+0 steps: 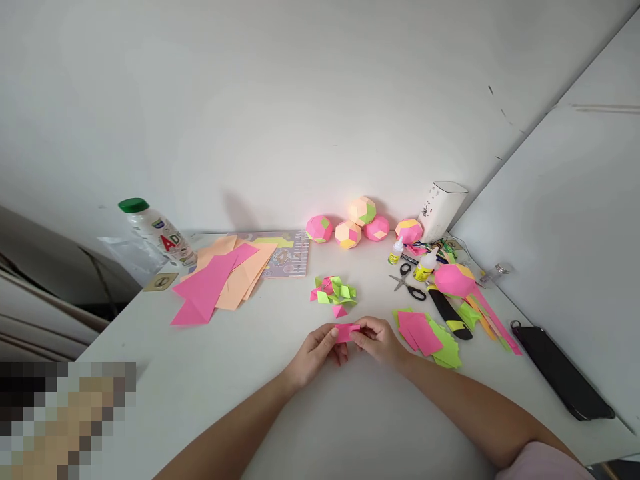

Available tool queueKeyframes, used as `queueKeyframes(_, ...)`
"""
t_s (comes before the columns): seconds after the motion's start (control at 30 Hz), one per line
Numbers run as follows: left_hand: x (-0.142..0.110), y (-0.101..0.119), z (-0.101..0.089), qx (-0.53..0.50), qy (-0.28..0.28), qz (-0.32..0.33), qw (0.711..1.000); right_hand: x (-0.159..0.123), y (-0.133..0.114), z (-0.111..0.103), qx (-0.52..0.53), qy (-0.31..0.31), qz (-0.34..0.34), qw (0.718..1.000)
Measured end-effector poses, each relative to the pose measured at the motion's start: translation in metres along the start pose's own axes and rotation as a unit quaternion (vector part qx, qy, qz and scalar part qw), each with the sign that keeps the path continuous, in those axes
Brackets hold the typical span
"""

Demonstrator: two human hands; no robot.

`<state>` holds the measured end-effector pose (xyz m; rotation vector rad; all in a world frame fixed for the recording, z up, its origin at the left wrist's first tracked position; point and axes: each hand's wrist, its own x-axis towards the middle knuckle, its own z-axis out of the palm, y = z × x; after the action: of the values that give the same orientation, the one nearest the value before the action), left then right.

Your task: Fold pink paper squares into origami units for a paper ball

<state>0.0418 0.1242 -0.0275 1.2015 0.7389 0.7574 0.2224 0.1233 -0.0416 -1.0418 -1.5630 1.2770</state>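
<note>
Between my two hands is a small folded piece of pink paper [346,333]. My left hand [320,345] pinches its left end, with the thumb on top. The right end is pinched by my right hand [377,339]. Just beyond the hands lies a loose cluster of folded green and pink paper pieces [334,292]. To the right of my right hand, pink paper pieces [421,333] rest on green ones [447,343].
Several paper balls [348,235] sit along the wall. At right are scissors [410,283], a glue bottle [425,265], a yellow-black cutter [449,312] and a black phone [563,370]. Large pink sheets [210,283], a notebook [295,257] and a green-capped bottle [160,230] stand left.
</note>
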Motion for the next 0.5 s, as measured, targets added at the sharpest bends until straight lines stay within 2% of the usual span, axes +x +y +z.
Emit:
queueKeyframes(0.23, 0.0031, -0.0097, -0.0008, 0.021, 0.006, -0.004, 1.000, -0.0001, 0.0008, -0.0007, 0.033, -0.002, 0.033, 0.999)
queueKeyframes(0.5, 0.0045, -0.0074, 0.0000, -0.003, 0.027, -0.014, 1.000, 0.0010, -0.0035, -0.0016, 0.041, -0.026, 0.054, 0.997)
